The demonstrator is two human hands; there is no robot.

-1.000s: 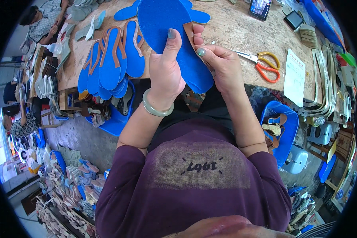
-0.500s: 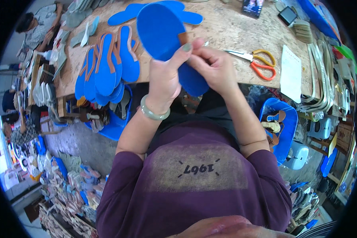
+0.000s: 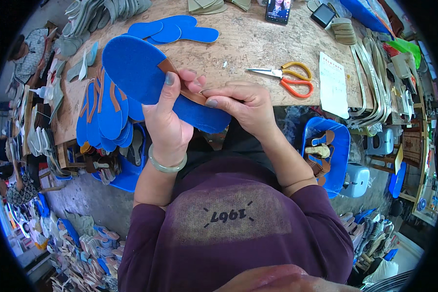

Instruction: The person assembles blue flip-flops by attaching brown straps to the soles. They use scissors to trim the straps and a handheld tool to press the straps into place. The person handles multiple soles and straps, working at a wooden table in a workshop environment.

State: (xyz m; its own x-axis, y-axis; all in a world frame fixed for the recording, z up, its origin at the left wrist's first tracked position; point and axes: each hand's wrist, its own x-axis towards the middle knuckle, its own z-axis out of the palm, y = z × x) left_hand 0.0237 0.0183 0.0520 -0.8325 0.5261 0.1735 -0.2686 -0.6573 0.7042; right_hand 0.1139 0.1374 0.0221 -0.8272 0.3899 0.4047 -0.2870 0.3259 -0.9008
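I hold a blue shoe insole over the near edge of the wooden workbench. My left hand grips it from underneath, thumb on top. My right hand pinches a brown strap against the insole's middle. The insole tilts, its wide end up to the left and its narrow end under my right fingers.
A stack of blue insoles with brown straps lies at the bench's left edge. More blue soles lie further back. Orange-handled scissors, a paper sheet and a phone lie to the right. A blue bin stands lower right.
The insole has swung from pointing up and away to lying tilted to the left. My right hand has moved onto the brown strap at its middle.
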